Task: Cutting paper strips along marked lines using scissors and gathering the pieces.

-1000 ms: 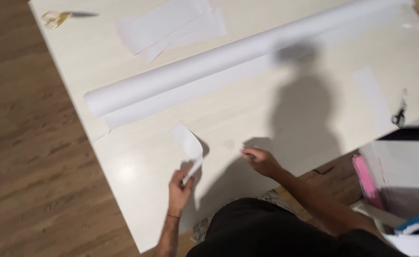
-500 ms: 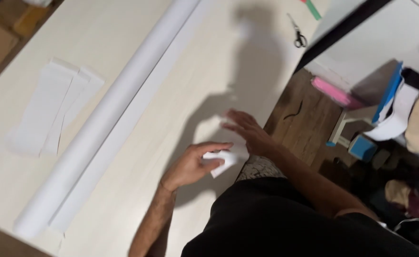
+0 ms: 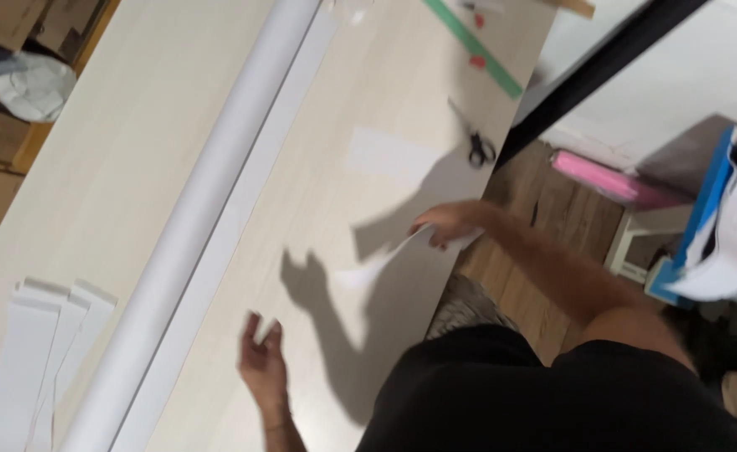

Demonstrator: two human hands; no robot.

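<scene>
My right hand pinches a small white sheet of paper near the table's right edge; the sheet hangs just above the tabletop. My left hand hovers over the pale table lower down, fingers spread, holding nothing. A long white paper roll runs along the table to the left of both hands. Another flat white sheet lies on the table beyond my right hand.
Black-handled scissors lie near the table's right edge, by a green ruler. Several white paper strips lie stacked at the lower left. A pink object and a blue box sit off the table on the right.
The small paper passed from my left hand to my right hand, which moved up along the table edge. My left hand came away and opened. The view shifted.
</scene>
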